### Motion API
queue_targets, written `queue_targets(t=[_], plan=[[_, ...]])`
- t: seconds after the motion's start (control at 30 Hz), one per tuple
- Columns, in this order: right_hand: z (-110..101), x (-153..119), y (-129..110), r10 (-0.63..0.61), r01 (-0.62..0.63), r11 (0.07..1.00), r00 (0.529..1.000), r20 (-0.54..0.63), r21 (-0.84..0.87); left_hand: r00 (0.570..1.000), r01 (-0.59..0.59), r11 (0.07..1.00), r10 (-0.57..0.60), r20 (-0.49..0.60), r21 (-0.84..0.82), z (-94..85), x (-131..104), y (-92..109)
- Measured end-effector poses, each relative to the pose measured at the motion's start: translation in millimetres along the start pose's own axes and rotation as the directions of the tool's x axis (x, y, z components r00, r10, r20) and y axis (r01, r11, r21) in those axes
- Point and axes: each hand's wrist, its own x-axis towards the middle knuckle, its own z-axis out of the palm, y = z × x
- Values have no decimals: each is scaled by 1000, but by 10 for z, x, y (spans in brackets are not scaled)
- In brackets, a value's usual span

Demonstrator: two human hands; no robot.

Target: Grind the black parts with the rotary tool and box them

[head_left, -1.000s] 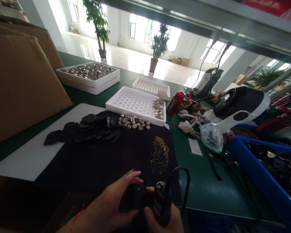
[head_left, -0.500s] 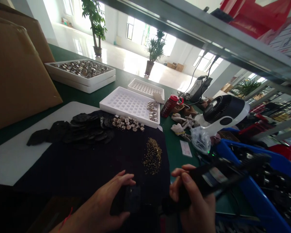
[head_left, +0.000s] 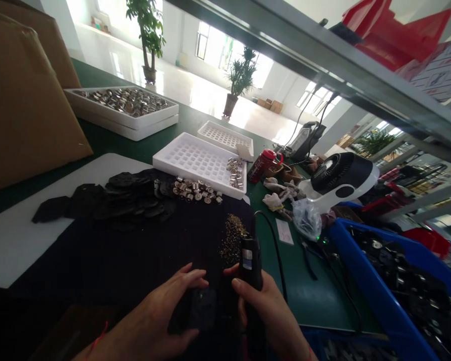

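One dark part (head_left: pixel 203 308) sits at the near edge of the work area, between the thumb and curved fingers of the left hand (head_left: pixel 160 311). Thumb and fingers bracket its edges; it is too dark to tell whether the grip is firm. A red cord (head_left: pixel 97 341) circles the left wrist. The right hand (head_left: pixel 266 303) is closed around a black corded tool (head_left: pixel 250 260), held roughly upright beside the part, well inside reach of it; the tool's lower end is lost in shadow. Its cable leaves the top and loops down to the right.

Beneath both hands lies a dark cloth (head_left: pixel 108 255). Just beyond the tool, a heap of small brass-coloured pieces (head_left: pixel 231 233) is scattered on it. To the right are blue-handled pliers (head_left: pixel 308 263) and a blue bin (head_left: pixel 376 293) of dark parts. Farther along the cloth, flat black pieces (head_left: pixel 124 198) overlap in a pile, with loose metal cylinders (head_left: pixel 197 191) next to them.

Behind these stands a white gridded tray (head_left: pixel 190 155) with more cylinders grouped at its right end. A red bottle (head_left: pixel 261 165) is beside that tray. Two potted plants, one leafy (head_left: pixel 150 30) and one spiky (head_left: pixel 242 72), occupy the background.
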Motion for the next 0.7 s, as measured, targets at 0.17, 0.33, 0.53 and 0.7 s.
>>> queue_targets(t=[0.17, 0.33, 0.53, 0.7], plan=[[-123, -206, 39, 1, -4, 999, 998, -69, -39, 1000, -13, 1000, 13, -5, -13, -23, 48, 27], [-73, -185, 29, -15, 17, 999, 998, -59, 29, 1000, -24, 1000, 24, 9, 16, -2, 34, -14], [32, -51, 48, -2, 3, 999, 999, -36, 34, 1000, -15, 999, 15, -18, 29, 12, -3, -52], [-59, -150, 129, -3, 3, 1000, 993, -116, -6, 1000, -10, 1000, 10, -25, -2, 44, -6, -76]])
